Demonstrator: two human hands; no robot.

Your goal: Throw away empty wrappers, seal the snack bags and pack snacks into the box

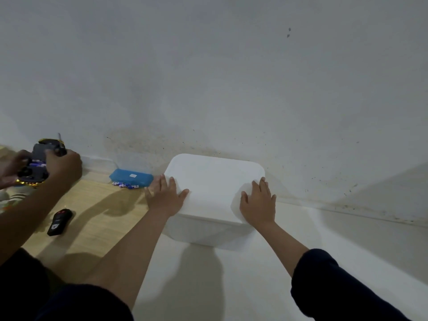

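Note:
A white plastic box (214, 184) with its lid on stands on the white surface against the wall. My left hand (164, 195) lies flat on the lid's near left corner, fingers spread. On the near right corner of the lid my right hand (258, 201) presses flat, fingers apart. Neither hand holds anything. No snacks or wrappers show; the box's inside is hidden by the lid.
Another person's hands (53, 165) hold a black toy car (38, 164) at the far left. A blue case (130, 178) and several small batteries (126, 186) lie left of the box. On the wooden surface (97, 212) rests a black remote (59, 222).

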